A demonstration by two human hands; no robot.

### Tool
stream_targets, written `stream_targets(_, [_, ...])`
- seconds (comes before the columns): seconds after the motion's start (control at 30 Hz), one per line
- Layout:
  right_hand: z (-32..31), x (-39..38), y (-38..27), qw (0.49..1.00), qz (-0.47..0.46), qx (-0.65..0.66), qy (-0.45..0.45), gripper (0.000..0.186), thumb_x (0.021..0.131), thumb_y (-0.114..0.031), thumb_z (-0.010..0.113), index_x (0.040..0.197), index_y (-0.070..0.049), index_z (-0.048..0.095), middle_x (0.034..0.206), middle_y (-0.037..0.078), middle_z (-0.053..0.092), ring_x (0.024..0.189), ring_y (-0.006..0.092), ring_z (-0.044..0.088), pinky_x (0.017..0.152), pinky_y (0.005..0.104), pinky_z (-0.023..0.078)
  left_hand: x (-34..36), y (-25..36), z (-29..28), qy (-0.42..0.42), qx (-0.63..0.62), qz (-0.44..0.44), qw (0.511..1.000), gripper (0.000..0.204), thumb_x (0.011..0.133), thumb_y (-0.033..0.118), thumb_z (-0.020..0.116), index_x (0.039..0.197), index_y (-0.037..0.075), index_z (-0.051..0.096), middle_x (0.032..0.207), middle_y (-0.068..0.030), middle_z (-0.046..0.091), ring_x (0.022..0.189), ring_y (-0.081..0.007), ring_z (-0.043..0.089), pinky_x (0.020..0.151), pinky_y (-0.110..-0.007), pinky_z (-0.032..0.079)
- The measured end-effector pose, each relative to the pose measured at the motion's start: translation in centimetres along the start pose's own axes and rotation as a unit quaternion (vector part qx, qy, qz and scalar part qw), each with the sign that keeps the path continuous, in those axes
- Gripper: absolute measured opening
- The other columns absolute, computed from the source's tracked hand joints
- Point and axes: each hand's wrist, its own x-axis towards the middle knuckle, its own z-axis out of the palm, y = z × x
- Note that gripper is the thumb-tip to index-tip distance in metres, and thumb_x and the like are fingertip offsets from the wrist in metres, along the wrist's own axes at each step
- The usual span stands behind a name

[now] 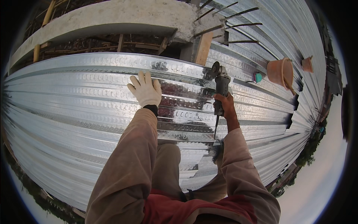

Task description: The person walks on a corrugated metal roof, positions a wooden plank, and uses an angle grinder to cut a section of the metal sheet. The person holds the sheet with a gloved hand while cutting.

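My left hand, in a cream work glove, lies with its fingers spread on the ribbed, shiny metal decking sheet. To the right, my bare right hand is wrapped round the body of a black angle grinder. The grinder's disc points away from me, close to the far edge of the sheet below the concrete beam. Whether the disc touches the metal I cannot tell. A dark cord runs from the grinder's rear toward me.
A concrete beam spans the far side, with bare rebar jutting rightward and a timber plank beside its end. On the right stand an orange bucket, a smaller bucket and a small teal object. Stepped sheet edges lie nearby.
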Motion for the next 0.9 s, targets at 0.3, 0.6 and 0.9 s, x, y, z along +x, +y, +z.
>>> stream_targets(0.3, [-0.1, 0.9, -0.7, 1.0, 0.006, -0.014, 0.001, 0.039, 0.086, -0.016, 0.085, 0.115, -0.003, 0.062, 0.085, 0.006, 0.066, 0.061, 0.0167, 0.067, 0.055, 0.0341, 0.055, 0.2, 0.0, 0.4, -0.006, -0.014, -0.01, 1.0, 0.046, 0.099, 0.035, 0.067, 0.136, 0.009, 0.065, 0.151, -0.0161, 0.057, 0.138, -0.0486, 0.044, 0.113, -0.07, 0.033])
stream_targets(0.6, [-0.1, 1.1, -1.0, 1.0, -0.002, -0.026, -0.003, 0.038, 0.087, -0.019, 0.084, 0.113, -0.004, 0.061, 0.084, 0.005, 0.063, 0.06, 0.0177, 0.066, 0.054, 0.0351, 0.057, 0.4, 0.0, 0.1, -0.001, -0.02, -0.014, 1.0, 0.045, 0.098, 0.034, 0.068, 0.135, 0.01, 0.065, 0.151, -0.0153, 0.057, 0.136, -0.0475, 0.045, 0.113, -0.069, 0.033])
stream_targets(0.9, [-0.2, 1.1, -1.1, 0.999, -0.004, -0.032, -0.007, 0.04, 0.087, -0.022, 0.083, 0.115, -0.004, 0.061, 0.084, 0.005, 0.064, 0.062, 0.0183, 0.067, 0.057, 0.0355, 0.057, 0.4, 0.0, -0.4, -0.008, -0.022, -0.017, 1.0, 0.048, 0.099, 0.034, 0.067, 0.139, 0.009, 0.064, 0.153, -0.0163, 0.057, 0.137, -0.0489, 0.045, 0.114, -0.07, 0.033])
